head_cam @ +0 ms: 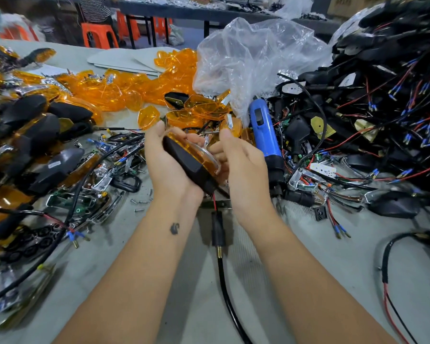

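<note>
The left hand [168, 167] curls round the turn-signal lamp [188, 163], likely steadying it so the right hand [242, 167], fingers curled at three o'clock, can seat its amber lens [202, 155]

A grey-covered table [358, 281] carries the work. Loose amber lenses [124, 90] are heaped across its far middle, with a crumpled clear plastic bag [253, 60] beside them. A blue electric screwdriver [265, 135] lies just below the bag. Black housings with red and black wires [382, 95] are piled on the right, assembled lamps [35, 135] on the left. A few small screws [139, 202] lie scattered near the middle.
</note>
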A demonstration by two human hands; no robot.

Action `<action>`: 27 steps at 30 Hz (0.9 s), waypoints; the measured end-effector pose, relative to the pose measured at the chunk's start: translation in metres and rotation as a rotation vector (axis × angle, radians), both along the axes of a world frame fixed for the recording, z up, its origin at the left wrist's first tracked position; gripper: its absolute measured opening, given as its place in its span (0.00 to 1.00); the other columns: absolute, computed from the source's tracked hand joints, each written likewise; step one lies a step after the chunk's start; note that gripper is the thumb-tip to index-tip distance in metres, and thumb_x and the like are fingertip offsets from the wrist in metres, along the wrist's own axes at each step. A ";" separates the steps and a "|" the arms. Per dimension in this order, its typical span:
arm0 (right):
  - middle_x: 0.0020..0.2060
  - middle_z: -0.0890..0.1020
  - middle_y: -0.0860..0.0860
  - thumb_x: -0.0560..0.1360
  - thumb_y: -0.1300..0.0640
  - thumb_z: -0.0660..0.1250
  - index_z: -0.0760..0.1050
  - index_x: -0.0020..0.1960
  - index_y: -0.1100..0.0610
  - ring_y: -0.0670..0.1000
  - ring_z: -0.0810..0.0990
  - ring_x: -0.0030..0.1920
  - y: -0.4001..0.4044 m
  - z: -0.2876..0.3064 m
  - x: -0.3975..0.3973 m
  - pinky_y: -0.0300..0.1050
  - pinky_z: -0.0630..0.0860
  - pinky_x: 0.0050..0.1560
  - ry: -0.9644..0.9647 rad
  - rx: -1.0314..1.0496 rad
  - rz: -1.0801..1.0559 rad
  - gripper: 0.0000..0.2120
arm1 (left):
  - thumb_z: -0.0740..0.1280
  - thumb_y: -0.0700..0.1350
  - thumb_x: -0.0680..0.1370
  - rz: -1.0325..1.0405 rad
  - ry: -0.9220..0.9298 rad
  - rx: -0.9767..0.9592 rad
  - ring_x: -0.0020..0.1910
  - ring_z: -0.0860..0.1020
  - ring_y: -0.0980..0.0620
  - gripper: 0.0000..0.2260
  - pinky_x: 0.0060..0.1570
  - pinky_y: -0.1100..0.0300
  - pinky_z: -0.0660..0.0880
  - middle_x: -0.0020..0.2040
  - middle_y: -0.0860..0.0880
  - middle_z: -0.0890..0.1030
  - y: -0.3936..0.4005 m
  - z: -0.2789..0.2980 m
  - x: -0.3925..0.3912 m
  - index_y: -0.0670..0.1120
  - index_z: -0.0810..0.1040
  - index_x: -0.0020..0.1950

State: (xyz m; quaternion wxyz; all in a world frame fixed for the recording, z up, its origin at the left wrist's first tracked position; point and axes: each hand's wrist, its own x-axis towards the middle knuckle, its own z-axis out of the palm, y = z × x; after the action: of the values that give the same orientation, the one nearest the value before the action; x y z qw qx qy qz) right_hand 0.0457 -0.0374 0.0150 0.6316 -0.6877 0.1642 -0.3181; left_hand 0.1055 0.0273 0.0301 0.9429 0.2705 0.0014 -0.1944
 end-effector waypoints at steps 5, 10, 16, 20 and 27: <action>0.23 0.65 0.45 0.72 0.29 0.53 0.60 0.28 0.50 0.47 0.65 0.27 0.008 -0.002 -0.009 0.47 0.61 0.29 0.172 -0.606 -0.020 0.27 | 0.57 0.53 0.80 0.001 -0.069 0.001 0.25 0.75 0.53 0.23 0.28 0.65 0.75 0.25 0.51 0.73 0.003 0.000 0.000 0.47 0.71 0.27; 0.26 0.65 0.44 0.71 0.27 0.45 0.57 0.30 0.48 0.46 0.67 0.29 0.009 -0.003 -0.011 0.42 0.57 0.28 0.274 -0.904 -0.089 0.26 | 0.61 0.51 0.79 -0.030 -0.046 0.184 0.25 0.74 0.55 0.19 0.28 0.66 0.74 0.25 0.51 0.72 0.005 0.000 0.003 0.47 0.69 0.29; 0.24 0.62 0.44 0.75 0.32 0.50 0.54 0.29 0.48 0.47 0.64 0.28 0.006 -0.007 -0.014 0.41 0.53 0.29 0.289 -0.949 -0.100 0.24 | 0.63 0.47 0.79 -0.054 -0.041 0.349 0.25 0.74 0.55 0.16 0.27 0.66 0.73 0.26 0.50 0.73 0.003 -0.001 0.002 0.47 0.68 0.31; 0.24 0.62 0.43 0.74 0.32 0.45 0.55 0.29 0.48 0.44 0.63 0.27 0.006 -0.007 -0.014 0.40 0.52 0.28 0.298 -1.000 -0.124 0.24 | 0.62 0.49 0.81 -0.054 -0.019 0.409 0.24 0.76 0.55 0.18 0.26 0.66 0.74 0.26 0.50 0.75 0.003 0.001 0.004 0.47 0.70 0.32; 0.26 0.65 0.45 0.71 0.28 0.41 0.58 0.30 0.49 0.43 0.65 0.28 0.005 -0.008 -0.011 0.42 0.57 0.29 0.328 -0.932 -0.089 0.27 | 0.59 0.50 0.82 -0.040 -0.066 0.438 0.22 0.76 0.54 0.19 0.25 0.66 0.74 0.25 0.48 0.76 0.001 0.004 0.003 0.45 0.69 0.32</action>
State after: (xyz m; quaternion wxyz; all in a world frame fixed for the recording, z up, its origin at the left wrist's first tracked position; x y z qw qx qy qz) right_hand 0.0343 -0.0325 0.0070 0.2084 -0.9304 0.1308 -0.2718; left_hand 0.1086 0.0279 0.0339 0.8571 0.4750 0.0072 -0.1990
